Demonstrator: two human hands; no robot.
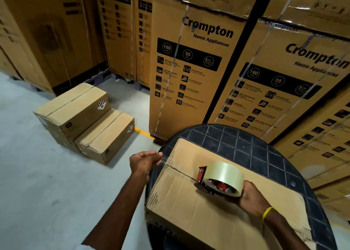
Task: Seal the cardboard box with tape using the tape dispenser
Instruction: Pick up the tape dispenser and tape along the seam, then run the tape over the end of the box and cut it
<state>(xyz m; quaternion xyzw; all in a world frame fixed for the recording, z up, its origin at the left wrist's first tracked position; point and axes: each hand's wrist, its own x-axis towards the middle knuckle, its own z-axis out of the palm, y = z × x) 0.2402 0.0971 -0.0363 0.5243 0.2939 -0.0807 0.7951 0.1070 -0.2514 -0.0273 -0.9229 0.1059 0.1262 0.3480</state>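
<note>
A flat cardboard box (198, 208) lies on a dark round table (246, 145), its top flaps meeting in a seam that runs left to right. My right hand (248, 196) grips a red tape dispenser (217, 179) loaded with a clear tape roll; the dispenser sits on the seam near the middle of the box. My left hand (145, 161) is at the box's left edge, fingers pinched on the free end of the clear tape, which stretches along the seam toward the dispenser.
Two closed cardboard boxes (85, 117) sit stacked on the grey floor to the left. Tall printed appliance cartons (198, 69) stand close behind the table and to its right. A yellow floor line (144, 132) runs beside them.
</note>
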